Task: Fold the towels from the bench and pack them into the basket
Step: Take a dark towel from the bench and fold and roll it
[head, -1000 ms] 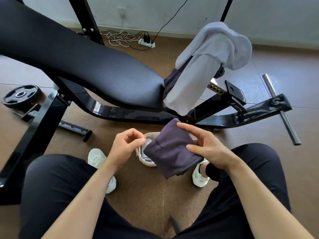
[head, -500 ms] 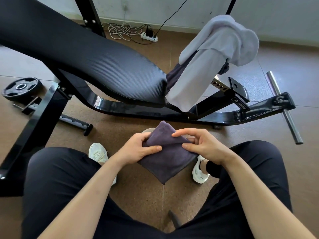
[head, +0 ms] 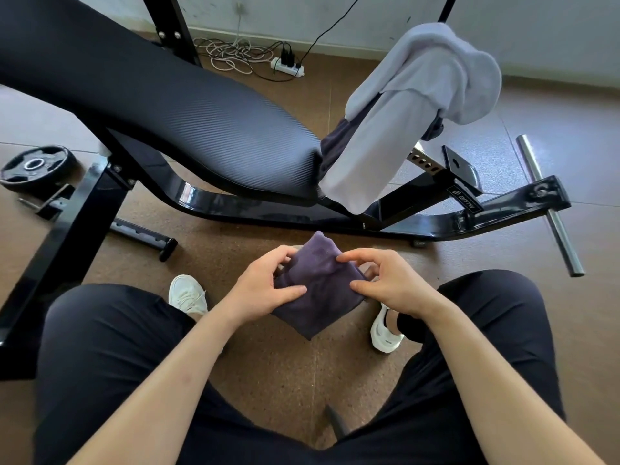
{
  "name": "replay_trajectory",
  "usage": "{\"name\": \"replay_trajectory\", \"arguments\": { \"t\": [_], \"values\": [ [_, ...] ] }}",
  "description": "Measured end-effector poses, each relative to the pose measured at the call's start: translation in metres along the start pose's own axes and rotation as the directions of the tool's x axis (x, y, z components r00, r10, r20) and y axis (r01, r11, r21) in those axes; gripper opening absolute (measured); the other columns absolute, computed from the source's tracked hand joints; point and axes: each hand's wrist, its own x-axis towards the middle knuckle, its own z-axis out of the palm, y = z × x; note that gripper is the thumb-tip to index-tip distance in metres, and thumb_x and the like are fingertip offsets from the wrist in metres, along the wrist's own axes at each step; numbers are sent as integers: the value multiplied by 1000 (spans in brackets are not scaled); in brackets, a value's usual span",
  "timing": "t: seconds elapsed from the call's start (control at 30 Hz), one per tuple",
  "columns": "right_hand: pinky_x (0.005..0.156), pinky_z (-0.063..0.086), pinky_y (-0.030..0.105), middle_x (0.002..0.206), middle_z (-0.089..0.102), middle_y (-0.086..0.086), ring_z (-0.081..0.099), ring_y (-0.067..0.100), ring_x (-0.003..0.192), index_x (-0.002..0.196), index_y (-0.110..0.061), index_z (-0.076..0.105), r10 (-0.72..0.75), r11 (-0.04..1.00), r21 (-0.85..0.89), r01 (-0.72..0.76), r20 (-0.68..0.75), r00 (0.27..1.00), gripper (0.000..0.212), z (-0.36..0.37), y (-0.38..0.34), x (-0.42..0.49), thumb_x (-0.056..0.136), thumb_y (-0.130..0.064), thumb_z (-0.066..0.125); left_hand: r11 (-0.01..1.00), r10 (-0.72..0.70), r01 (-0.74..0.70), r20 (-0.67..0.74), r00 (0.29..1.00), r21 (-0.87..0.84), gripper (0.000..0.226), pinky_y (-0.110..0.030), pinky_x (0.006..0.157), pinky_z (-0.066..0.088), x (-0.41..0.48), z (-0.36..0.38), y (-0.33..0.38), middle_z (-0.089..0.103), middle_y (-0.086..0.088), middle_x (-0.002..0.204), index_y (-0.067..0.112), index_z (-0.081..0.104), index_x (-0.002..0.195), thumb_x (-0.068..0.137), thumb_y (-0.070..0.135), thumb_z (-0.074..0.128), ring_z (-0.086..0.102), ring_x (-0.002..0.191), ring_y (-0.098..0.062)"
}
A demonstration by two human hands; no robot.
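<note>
I hold a small folded dark purple towel point(head: 320, 286) between my knees, above the floor. My left hand point(head: 263, 290) grips its left edge, thumb on top. At the right side my right hand point(head: 385, 280) pinches the towel with thumb and fingers. A light grey towel point(head: 402, 122) hangs over the end of the black padded bench point(head: 174, 109), with a dark towel point(head: 339, 139) partly hidden beneath it. The basket is almost wholly hidden under the purple towel and my hands.
The bench's black steel frame point(head: 302, 213) runs across the floor ahead of my feet. A weight plate point(head: 35, 167) lies at the left, a steel bar point(head: 550, 209) at the right. A power strip with coiled cables point(head: 255, 58) sits by the far wall.
My left hand has taken hold of the purple towel's left edge, joining the right hand. The towel has been brought lower and is now bunched tighter, covering the pale basket that showed before.
</note>
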Motion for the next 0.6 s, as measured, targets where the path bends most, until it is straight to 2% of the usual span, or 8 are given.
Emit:
{"name": "replay_trajectory", "arguments": {
  "t": [0.1,0.2,0.27,0.33,0.4,0.47,0.6],
  "values": [
    [71,64,37,108,68,1,72,24,81,121,-28,69,78,988,137,-65,-87,993,38,3,-5,3,92,-4,69,998,62,-62,16,998,14,68,-29,89,55,-3,4,0,58,16,121,46,47,132,81,17,82,61,110,-9],
    [73,63,34,106,71,14,73,25,93,112,-18,73,181,917,380,-122,-125,975,25,5,-10,5,94,-1,67,983,139,-140,20,990,122,80,-29,94,52,-7,8,3,48,21,128,48,40,140,81,12,80,54,115,-6],
    [75,62,33,103,72,15,71,27,94,109,-14,74,240,840,520,-153,-102,966,21,5,-12,7,96,-2,64,962,168,-171,35,985,211,81,-35,94,54,-9,11,6,44,17,128,45,37,143,82,12,78,52,117,-8],
    [76,60,34,103,73,11,68,24,94,109,-15,76,280,775,604,-187,-63,958,17,6,-14,9,98,-11,64,940,183,-193,61,981,282,81,-39,90,56,-10,14,8,41,13,128,44,34,146,84,12,75,51,116,-11],
    [76,59,33,107,73,10,68,23,95,109,-18,76,294,759,615,-212,-35,955,17,7,-15,8,97,-26,67,921,195,-213,88,977,325,83,-39,85,57,-10,16,8,40,12,128,45,31,148,85,11,73,50,114,-11],
    [76,60,31,107,73,6,69,19,97,108,-22,75,283,800,561,-214,-37,958,22,10,-15,7,91,-35,73,908,202,-228,108,973,352,86,-39,83,57,-10,18,7,39,10,128,46,29,150,85,11,72,49,113,-10],
    [76,61,31,110,68,3,68,20,102,109,-27,72,242,893,413,-179,-104,965,29,15,-9,10,82,-27,84,904,198,-240,151,968,353,85,-35,84,58,-8,20,5,39,7,132,46,30,152,83,18,72,50,114,-11]
  ]
}}
